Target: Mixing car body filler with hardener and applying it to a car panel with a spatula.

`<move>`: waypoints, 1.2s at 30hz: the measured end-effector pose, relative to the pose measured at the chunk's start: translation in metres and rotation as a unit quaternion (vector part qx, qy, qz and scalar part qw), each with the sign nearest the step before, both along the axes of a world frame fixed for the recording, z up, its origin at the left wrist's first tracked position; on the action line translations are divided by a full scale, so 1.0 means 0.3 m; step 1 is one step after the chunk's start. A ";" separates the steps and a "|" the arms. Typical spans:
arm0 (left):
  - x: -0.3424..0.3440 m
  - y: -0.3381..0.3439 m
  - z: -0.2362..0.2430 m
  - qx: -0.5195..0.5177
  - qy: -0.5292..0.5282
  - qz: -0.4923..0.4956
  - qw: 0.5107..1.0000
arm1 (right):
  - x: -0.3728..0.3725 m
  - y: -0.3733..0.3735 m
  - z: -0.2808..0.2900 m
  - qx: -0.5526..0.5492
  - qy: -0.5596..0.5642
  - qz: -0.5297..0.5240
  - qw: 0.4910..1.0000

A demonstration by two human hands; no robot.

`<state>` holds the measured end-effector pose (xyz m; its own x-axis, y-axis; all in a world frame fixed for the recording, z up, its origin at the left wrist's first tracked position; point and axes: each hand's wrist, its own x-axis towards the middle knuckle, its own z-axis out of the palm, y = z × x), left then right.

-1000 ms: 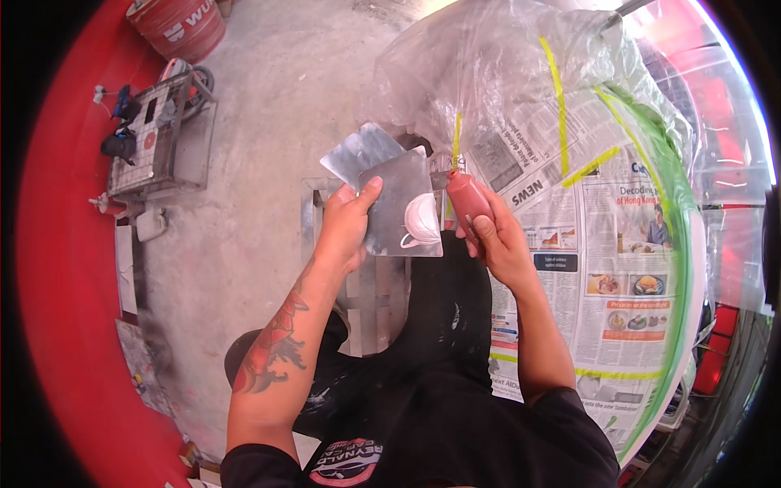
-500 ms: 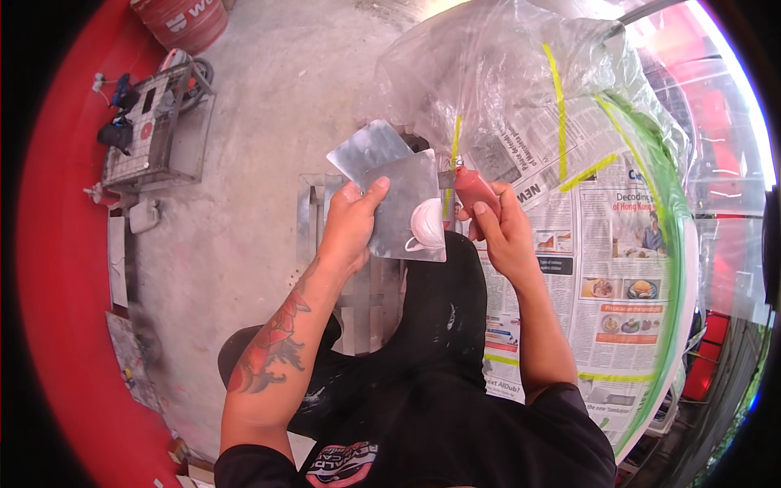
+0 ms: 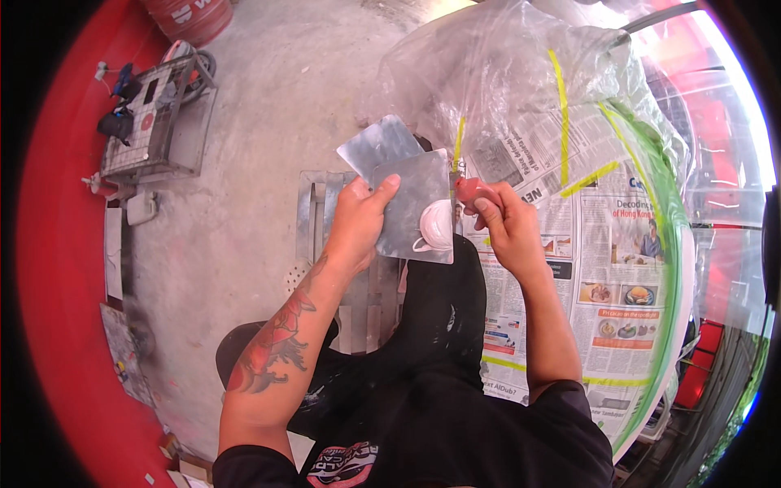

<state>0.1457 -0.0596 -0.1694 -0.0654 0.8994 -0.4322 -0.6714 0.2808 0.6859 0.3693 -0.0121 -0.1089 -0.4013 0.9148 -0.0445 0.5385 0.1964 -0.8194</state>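
Observation:
My left hand (image 3: 360, 215) grips two thin metal plates, the rear one (image 3: 378, 140) fanned up to the left behind the front one (image 3: 411, 183). A rounded blob of white paste (image 3: 436, 221), with a thin looped trail, lies on the front plate's lower right. My right hand (image 3: 511, 224) is closed round a soft red tube (image 3: 473, 189), its end just off the front plate's right edge. Much of the tube is hidden by my fingers.
Newspaper (image 3: 614, 309) taped with yellow strips and clear plastic sheeting (image 3: 512, 57) cover a large shape at right. Slatted metal (image 3: 317, 215) is beneath my hands. A metal cart (image 3: 150, 122) and red drum (image 3: 187, 16) stand at upper left on the concrete floor (image 3: 252, 98) beside a red border (image 3: 57, 285).
The plates in my left hand have moved slightly right. The red tube has tipped and shifted right, so less of its length shows in my right hand.

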 end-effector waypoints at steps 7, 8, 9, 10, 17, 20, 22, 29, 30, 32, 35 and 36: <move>0.001 0.003 0.004 0.001 0.007 -0.004 1.000 | 0.000 0.005 -0.014 0.073 -0.047 -0.008 0.996; 0.001 0.003 0.004 0.000 0.007 -0.010 1.000 | 0.002 0.006 -0.019 0.076 -0.026 -0.011 0.997; 0.000 0.004 0.004 -0.005 0.007 -0.015 1.000 | 0.005 0.008 -0.022 0.071 -0.013 -0.008 0.997; -0.001 0.004 0.005 -0.005 0.010 -0.013 1.000 | 0.007 0.009 -0.025 0.090 -0.020 -0.016 0.996; -0.003 0.010 0.017 0.000 0.000 0.017 1.000 | -0.001 0.017 -0.012 0.072 0.033 -0.042 0.996; -0.004 0.007 0.022 -0.002 -0.003 0.016 1.000 | -0.012 0.020 0.003 0.056 0.028 -0.043 0.997; -0.003 0.005 0.023 -0.002 -0.003 0.012 1.000 | -0.017 0.022 0.012 0.065 0.012 -0.028 0.997; 0.006 0.003 0.027 -0.002 0.015 -0.008 1.000 | -0.027 0.021 0.027 0.088 -0.024 0.016 0.996; 0.008 0.002 0.028 -0.008 0.018 -0.011 1.000 | -0.029 0.021 0.028 0.090 -0.032 0.018 0.995; 0.014 0.001 0.030 -0.002 0.023 -0.007 1.000 | -0.030 0.022 0.029 0.101 -0.059 0.024 0.993; 0.019 0.002 0.031 0.013 0.028 0.000 1.000 | -0.033 0.028 0.027 0.146 -0.086 0.047 0.984; 0.019 0.003 0.030 0.016 0.030 0.001 0.999 | -0.033 0.031 0.026 0.163 -0.090 0.054 0.981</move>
<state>0.1515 -0.0588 -0.1603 -0.0933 0.9124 -0.3984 -0.6292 0.2561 0.7338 0.3593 -0.0029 -0.1012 -0.5084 0.8451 0.1651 0.6307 0.4960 -0.5968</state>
